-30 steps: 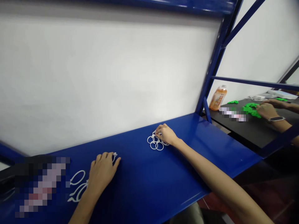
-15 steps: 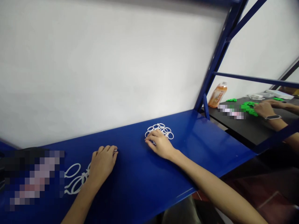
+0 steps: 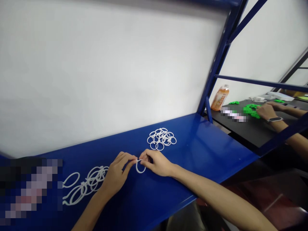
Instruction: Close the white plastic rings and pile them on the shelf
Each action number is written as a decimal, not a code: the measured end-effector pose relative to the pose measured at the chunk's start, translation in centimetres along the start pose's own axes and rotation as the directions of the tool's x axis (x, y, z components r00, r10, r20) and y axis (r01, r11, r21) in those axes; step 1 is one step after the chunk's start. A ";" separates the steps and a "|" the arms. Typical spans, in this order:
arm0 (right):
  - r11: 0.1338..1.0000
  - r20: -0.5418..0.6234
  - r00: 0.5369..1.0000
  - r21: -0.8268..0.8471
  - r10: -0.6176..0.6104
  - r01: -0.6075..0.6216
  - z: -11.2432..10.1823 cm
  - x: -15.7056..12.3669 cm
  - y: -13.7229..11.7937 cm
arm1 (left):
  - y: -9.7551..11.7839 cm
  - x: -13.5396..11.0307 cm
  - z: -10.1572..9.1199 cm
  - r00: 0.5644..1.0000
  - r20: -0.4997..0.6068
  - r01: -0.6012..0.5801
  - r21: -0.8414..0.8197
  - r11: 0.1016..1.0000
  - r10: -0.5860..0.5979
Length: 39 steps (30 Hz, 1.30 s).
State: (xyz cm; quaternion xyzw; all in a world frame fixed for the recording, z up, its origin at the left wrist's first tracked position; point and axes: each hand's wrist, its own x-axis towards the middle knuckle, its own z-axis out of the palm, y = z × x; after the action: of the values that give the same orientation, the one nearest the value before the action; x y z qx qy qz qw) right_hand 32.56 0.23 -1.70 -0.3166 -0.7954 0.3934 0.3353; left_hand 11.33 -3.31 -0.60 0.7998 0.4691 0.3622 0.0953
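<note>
A thin white ring (image 3: 141, 173) is held just above the blue tabletop (image 3: 183, 170), between my two hands. Thumb and fingertips of my left hand (image 3: 117, 173) pinch it at its upper left. On its right side, the thumb and fingers of my right hand (image 3: 160, 163) close on the same ring. Behind my right hand lies a cluster of small white rings (image 3: 166, 140), overlapping one another. Larger white loops (image 3: 83, 186) lie left of my left hand, some with a narrow tail; my left wrist and hand cover part of them.
A dark object (image 3: 14, 170) and a blurred-out patch (image 3: 33, 186) are at the left end. The wall (image 3: 101, 73) stands behind the tabletop, with a blue frame post (image 3: 214, 70) on its right. Beyond it, a co-worker's hands (image 3: 266, 111) handle green pieces (image 3: 250, 110) near an orange bottle (image 3: 220, 98).
My right hand has come away from the small-ring cluster, toward me and leftward. My left hand has moved right, off the larger loops. Both hands now meet at one white ring.
</note>
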 end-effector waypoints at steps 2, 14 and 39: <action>1.000 -0.010 1.000 0.004 0.001 -0.001 0.2 0.0 0.2 | -0.5 0.0 0.2 1.000 0.012 -0.014 -0.005 1.000 0.014; 0.885 0.091 0.957 -0.364 -0.277 0.290 -0.4 -0.6 0.8 | -0.5 -0.4 1.2 0.987 0.144 -0.064 -0.010 0.998 0.065; 0.924 0.001 0.986 -0.349 -0.164 0.154 -0.6 -0.2 1.1 | -0.2 -0.2 1.0 0.984 0.168 0.054 0.013 0.998 -0.055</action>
State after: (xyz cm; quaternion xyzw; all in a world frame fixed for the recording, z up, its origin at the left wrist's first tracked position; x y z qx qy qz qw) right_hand 33.38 0.83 -2.41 -0.3107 -0.8706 0.2136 0.3161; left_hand 11.84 -3.16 -1.50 0.8148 0.4824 0.2888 0.1412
